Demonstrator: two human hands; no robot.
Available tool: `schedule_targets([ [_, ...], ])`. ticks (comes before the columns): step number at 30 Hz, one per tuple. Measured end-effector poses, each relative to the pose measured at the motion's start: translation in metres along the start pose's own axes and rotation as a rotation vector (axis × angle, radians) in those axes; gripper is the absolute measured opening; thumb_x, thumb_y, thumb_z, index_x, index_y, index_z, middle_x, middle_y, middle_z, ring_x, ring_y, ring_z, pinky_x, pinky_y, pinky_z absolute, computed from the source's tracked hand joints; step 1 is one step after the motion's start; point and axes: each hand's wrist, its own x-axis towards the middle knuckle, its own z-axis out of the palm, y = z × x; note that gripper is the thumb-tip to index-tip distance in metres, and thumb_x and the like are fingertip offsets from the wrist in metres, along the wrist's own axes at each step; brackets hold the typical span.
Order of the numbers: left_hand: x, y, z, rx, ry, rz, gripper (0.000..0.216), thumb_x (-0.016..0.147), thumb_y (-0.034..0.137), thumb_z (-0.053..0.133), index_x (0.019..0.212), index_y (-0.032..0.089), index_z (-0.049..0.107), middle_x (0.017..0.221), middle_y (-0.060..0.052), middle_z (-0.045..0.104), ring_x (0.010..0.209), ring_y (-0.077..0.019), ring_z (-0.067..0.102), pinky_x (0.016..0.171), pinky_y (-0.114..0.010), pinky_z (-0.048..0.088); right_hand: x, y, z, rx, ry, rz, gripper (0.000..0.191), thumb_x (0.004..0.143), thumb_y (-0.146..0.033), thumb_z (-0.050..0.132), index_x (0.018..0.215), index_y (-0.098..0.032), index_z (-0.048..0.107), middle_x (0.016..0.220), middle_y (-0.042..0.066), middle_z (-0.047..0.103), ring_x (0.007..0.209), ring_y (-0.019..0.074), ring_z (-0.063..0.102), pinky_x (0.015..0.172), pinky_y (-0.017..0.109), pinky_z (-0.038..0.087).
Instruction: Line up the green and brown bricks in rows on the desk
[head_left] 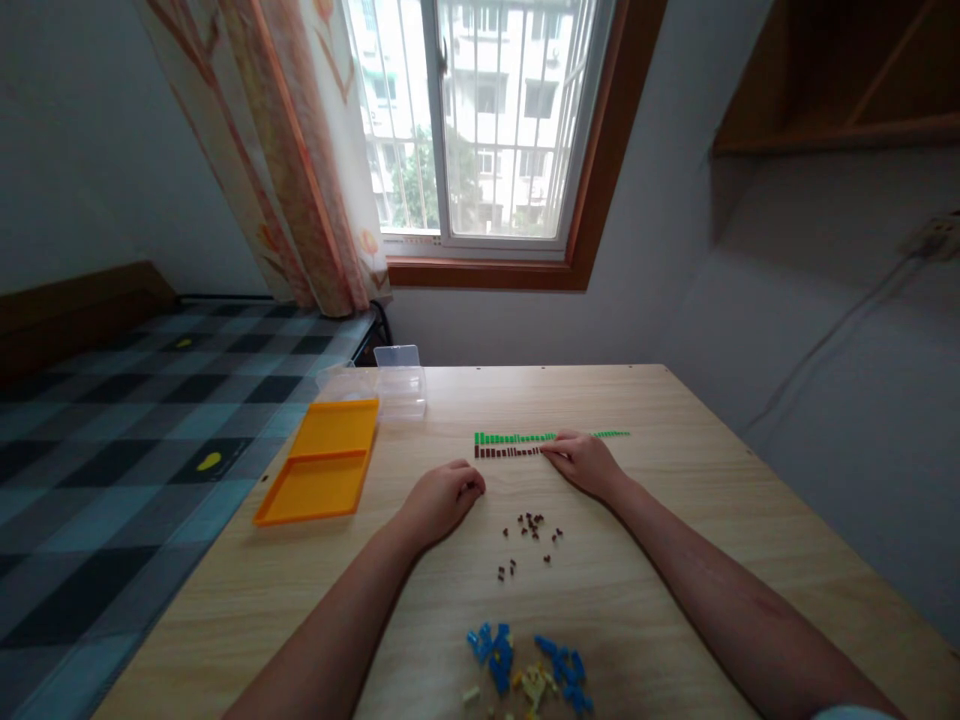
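Observation:
My right hand [583, 462] reaches to the right end of a row of small brown bricks [501, 453], its thumb and fingertips pinched together there. Whatever sits between those fingertips is too small to make out. Just behind that row runs a longer line of green bricks [517, 438], partly covered by the same hand. My left hand [448, 495] rests on the table with its fingers curled in, left of and nearer than the brown row; the inside of it is hidden. Loose brown bricks [534, 525] lie scattered between my forearms.
Blue bricks [501, 655] and pale yellow pieces [534, 685] are heaped at the table's near side. An open orange box [319, 487] lies at the left, with clear plastic containers [401, 385] behind it. A checked bed [187, 440] adjoins the table [637, 400].

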Motion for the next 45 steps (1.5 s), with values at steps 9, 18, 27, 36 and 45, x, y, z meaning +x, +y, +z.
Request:
schedule_targets([
  [9, 0.000, 0.002, -0.001, -0.001, -0.010, -0.004, 0.020, 0.086, 0.018, 0.052, 0.084, 0.020, 0.071, 0.092, -0.004, 0.069, 0.082, -0.0167, 0.063, 0.074, -0.025, 0.047, -0.001, 0.003, 0.001, 0.116, 0.068, 0.014, 0.021, 0.092, -0.026, 0.057, 0.098, -0.025, 0.077, 0.086, 0.003, 0.071, 0.075, 0.0146, 0.063, 0.068, 0.024, 0.045],
  [18, 0.000, 0.001, -0.001, -0.013, 0.000, 0.003, 0.020, 0.086, 0.019, 0.052, 0.084, 0.020, 0.072, 0.092, -0.005, 0.069, 0.082, -0.0174, 0.063, 0.074, -0.026, 0.047, -0.002, -0.001, -0.002, 0.113, 0.062, -0.006, 0.023, 0.094, -0.029, 0.055, 0.097, -0.024, 0.077, 0.089, 0.005, 0.072, 0.079, 0.0155, 0.064, 0.072, 0.025, 0.047],
  [27, 0.000, 0.005, -0.001, -0.021, -0.016, 0.016, 0.022, 0.084, 0.016, 0.054, 0.084, 0.022, 0.075, 0.093, -0.004, 0.070, 0.083, -0.0173, 0.064, 0.076, -0.025, 0.048, -0.003, -0.023, -0.005, 0.229, 0.095, -0.093, 0.023, 0.095, -0.027, 0.055, 0.096, -0.021, 0.077, 0.086, 0.007, 0.071, 0.076, 0.0157, 0.064, 0.073, 0.026, 0.048],
  [36, 0.006, -0.004, 0.002, -0.171, 0.145, -0.065, 0.020, 0.077, 0.010, 0.058, 0.087, 0.017, 0.074, 0.081, -0.002, 0.068, 0.068, -0.0131, 0.057, 0.069, -0.025, 0.047, -0.007, -0.083, -0.006, 0.206, -0.173, -0.310, 0.030, 0.098, -0.029, 0.047, 0.115, -0.023, 0.071, 0.094, 0.007, 0.068, 0.084, 0.0153, 0.062, 0.077, 0.024, 0.046],
  [45, 0.008, -0.009, 0.005, -0.226, 0.212, -0.105, 0.011, 0.077, 0.016, 0.060, 0.077, 0.016, 0.071, 0.076, -0.003, 0.068, 0.068, -0.0139, 0.056, 0.068, -0.025, 0.046, -0.006, -0.087, -0.002, 0.083, -0.209, -0.309, 0.028, 0.097, -0.030, 0.048, 0.110, -0.025, 0.072, 0.087, 0.005, 0.064, 0.075, 0.0140, 0.060, 0.070, 0.024, 0.043],
])
